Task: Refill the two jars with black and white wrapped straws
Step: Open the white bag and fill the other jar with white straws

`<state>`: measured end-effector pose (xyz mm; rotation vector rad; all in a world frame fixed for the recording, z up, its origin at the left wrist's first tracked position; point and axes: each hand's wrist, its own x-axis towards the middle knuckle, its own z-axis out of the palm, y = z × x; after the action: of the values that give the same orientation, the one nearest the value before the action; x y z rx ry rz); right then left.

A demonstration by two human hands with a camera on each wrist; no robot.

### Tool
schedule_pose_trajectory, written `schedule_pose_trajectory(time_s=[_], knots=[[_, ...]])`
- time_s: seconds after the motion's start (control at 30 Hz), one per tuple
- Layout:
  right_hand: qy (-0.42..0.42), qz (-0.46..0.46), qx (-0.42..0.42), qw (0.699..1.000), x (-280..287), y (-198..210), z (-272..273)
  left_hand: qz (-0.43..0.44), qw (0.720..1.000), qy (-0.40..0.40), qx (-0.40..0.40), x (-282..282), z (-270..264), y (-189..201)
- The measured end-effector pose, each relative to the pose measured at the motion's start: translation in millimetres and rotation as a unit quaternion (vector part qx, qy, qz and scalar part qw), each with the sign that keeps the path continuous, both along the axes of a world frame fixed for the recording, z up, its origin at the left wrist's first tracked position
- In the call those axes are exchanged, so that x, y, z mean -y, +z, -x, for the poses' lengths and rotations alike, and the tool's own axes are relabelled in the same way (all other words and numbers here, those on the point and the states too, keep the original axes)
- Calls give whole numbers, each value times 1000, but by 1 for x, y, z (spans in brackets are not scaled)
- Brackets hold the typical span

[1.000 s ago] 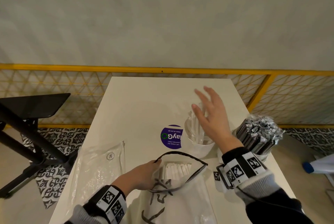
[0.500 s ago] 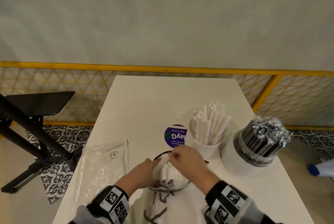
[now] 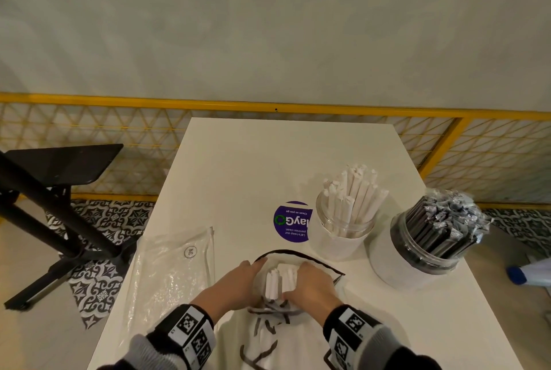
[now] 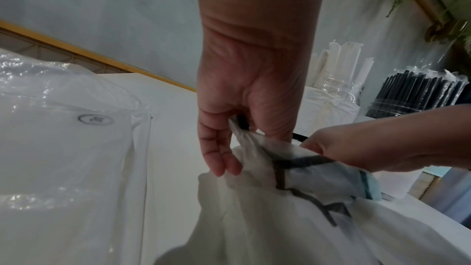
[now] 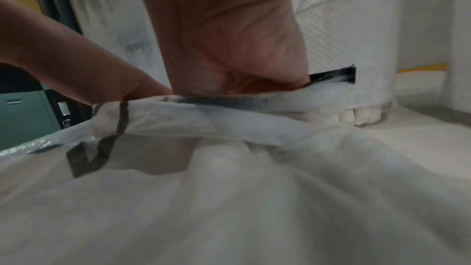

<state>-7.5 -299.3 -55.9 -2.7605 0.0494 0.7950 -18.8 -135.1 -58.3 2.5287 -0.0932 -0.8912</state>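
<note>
Near the table's front edge lies a white plastic bag (image 3: 268, 337) with a black-edged mouth (image 3: 298, 252). My left hand (image 3: 238, 280) pinches the left rim of the bag (image 4: 244, 134) and holds it open. My right hand (image 3: 310, 283) reaches into the mouth and curls round a bundle of white wrapped straws (image 3: 273, 283); its fingers are hidden inside the bag (image 5: 229, 188). To the right stand a clear jar of white wrapped straws (image 3: 346, 214) and, further right, a jar packed with black wrapped straws (image 3: 432, 238).
A flat, empty clear plastic bag (image 3: 176, 268) lies on the white table (image 3: 268, 161) at the left. A purple round sticker (image 3: 290, 222) is beside the white-straw jar. A black stand (image 3: 53, 184) is off the table's left, and a yellow mesh rail (image 3: 89, 137) runs behind.
My right hand has come back from above the white-straw jar, dropped into the bag's mouth and closed on a bundle of white straws. The left hand has kept its hold on the rim.
</note>
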Motion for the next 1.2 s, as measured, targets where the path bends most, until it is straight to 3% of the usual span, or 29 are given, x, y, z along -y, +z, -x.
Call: schedule_pose_trajectory(time_s=[0.27,0.4,0.67,0.93,1.1,1.2], knots=[[29,-73,-23,997,-3,2,3,10,1000,-1,12,0,0,1],[-9,-196,-32,980,5,6,0,10,1000,4,13,0,-2,-4],[-131,-462,43,876,13,53,-18,-28,1000,9,7,8,0,1],[-131,-521,231,811,41,168,-35,-42,999,-12,20,9,1,2],[-139,-569,336,738,76,234,-58,-38,999,-20,32,10,0,4],[-133,-571,391,710,90,250,-71,-49,998,-22,26,10,1,5]])
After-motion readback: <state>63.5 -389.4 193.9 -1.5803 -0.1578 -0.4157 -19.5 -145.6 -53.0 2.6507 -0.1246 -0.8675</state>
